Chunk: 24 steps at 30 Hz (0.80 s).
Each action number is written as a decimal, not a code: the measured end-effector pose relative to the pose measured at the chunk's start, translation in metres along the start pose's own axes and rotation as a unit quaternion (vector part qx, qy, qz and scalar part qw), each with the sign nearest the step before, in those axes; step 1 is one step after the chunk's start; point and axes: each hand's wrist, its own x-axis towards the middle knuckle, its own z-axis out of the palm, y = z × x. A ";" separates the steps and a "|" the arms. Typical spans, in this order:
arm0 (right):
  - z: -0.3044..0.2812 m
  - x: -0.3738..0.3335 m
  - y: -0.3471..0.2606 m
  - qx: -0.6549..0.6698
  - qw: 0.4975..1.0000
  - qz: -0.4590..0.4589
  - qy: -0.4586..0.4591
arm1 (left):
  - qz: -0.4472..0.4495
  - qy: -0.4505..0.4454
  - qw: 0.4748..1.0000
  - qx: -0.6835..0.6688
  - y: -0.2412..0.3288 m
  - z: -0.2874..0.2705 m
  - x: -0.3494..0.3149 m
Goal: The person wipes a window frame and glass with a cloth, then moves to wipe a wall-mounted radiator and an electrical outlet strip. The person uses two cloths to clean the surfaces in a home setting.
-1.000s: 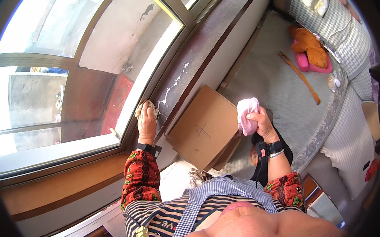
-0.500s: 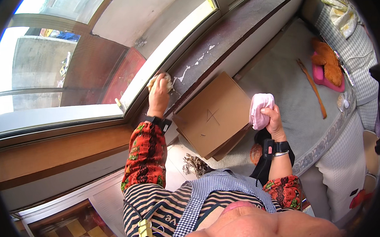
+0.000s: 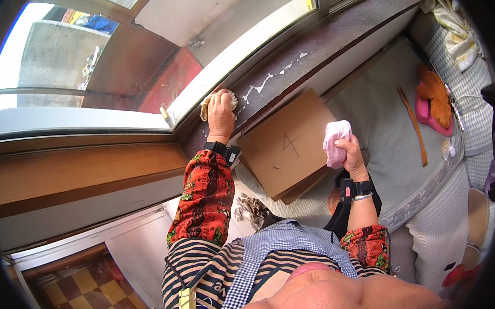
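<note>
Pink rag is matt cloth – box cardbd, sill rough w/ chips.

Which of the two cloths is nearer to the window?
The cream cloth under the left hand; the pink cloth, in the right hand, is farther away.

You're getting strong daylight through the window, blown out white at far left; your fisheye curves straight edges and blacks out the corners.
</note>
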 end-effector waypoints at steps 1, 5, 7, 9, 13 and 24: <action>-0.001 0.000 0.001 0.000 1.000 0.005 -0.008 | -0.018 -0.003 1.000 -0.002 -0.003 -0.004 -0.006; -0.003 -0.003 0.002 -0.016 1.000 0.009 0.012 | -0.144 -0.002 0.988 0.056 -0.032 -0.054 -0.062; -0.004 -0.004 0.001 -0.009 1.000 0.003 0.018 | -0.229 -0.031 0.970 0.075 -0.038 -0.067 -0.076; -0.003 -0.004 0.000 -0.020 1.000 0.005 0.001 | -0.219 -0.018 0.973 0.065 -0.032 -0.066 -0.068; -0.001 -0.001 -0.001 -0.001 1.000 -0.004 -0.015 | -0.353 0.092 0.845 -0.391 0.004 -0.057 -0.021; -0.007 0.002 -0.006 0.014 1.000 -0.015 0.001 | -0.330 0.022 0.329 -0.884 0.064 -0.051 0.017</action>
